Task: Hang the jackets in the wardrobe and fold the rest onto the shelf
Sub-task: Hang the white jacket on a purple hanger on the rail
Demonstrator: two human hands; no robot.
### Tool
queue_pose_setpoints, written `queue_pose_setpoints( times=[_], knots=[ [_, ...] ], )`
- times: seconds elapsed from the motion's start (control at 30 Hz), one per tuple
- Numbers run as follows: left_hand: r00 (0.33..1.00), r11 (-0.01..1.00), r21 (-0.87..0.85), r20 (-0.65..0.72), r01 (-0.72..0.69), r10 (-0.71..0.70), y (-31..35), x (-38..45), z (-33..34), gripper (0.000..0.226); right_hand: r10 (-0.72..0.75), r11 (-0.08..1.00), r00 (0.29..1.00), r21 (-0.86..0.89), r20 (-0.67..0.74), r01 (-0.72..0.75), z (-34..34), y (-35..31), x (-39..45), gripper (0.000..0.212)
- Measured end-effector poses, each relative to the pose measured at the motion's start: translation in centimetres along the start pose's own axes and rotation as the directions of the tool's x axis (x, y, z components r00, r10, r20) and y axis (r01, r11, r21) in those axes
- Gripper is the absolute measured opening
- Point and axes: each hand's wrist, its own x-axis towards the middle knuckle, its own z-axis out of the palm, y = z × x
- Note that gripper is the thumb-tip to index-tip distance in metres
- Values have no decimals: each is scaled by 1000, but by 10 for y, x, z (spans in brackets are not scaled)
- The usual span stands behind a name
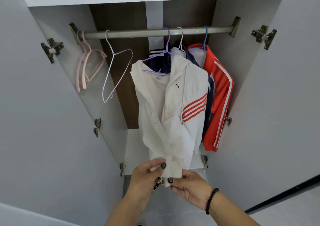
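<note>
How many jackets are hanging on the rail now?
3: the white jacket in front on the purple hanger, the navy jacket behind it, the red jacket rightmost. None seems hidden.

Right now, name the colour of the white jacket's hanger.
Purple hanger, head view.

Your left hand and right hand showed dark-polished nails, forearms were bare of sleeves, and your right wrist wore a black beaded bracelet.

Open rail between white hanger and white jacket
</note>
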Motion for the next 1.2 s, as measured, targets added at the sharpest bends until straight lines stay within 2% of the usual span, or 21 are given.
queue_pose_setpoints(
  times=[0.13, 0.2, 0.37, 0.43, 0.53, 0.67, 0.9, 1.0, 1.2],
  knots=[
    [999, 1000, -11, 46, -9, 10, 13, 4, 0, 14, -147, 970, 988, -200, -38, 137, 10, -8, 5, 31],
    [999, 996, -88, 47, 30, -26, 14, 8, -2, 17, -230, 954, 972, -205, -40, 217, 13, -8, 8, 33],
    [997, 977, -201, 2, 72, -73, 15, 15, -13, 26, -229, 970, 973, 82, -3, 229, 17, -6, 12, 42],
    [997, 968, -244, -38, 53, -64, 17, 18, -19, 25, -197, 960, 980, 199, -16, 197, 14, -4, 14, 38],
    [997, 970, -242, -77, -2, -17, 19, 19, -25, 36, -142, 943, 990, 302, -10, 139, 10, -2, 14, 33],
    [993, 986, -166, -118, -27, 8, 19, 19, -23, 46, -141, 935, 990, 327, -4, 135, 10, -1, 14, 33],
    [985, 983, -173, -168, -60, 30, 2, 16, -8, 59, -160, 941, 987, 306, 18, 147, 15, -2, 9, 47],
    [978, 981, -168, -200, -99, 65, 1, 15, -2, 54, -172, 932, 985, 326, 13, 158, 16, -1, 6, 45],
    [969, 982, -159, -238, -105, 66, -6, 14, -2, 29, -172, 915, 985, 371, 4, 158, 16, 1, 0, 47]
  ],
)
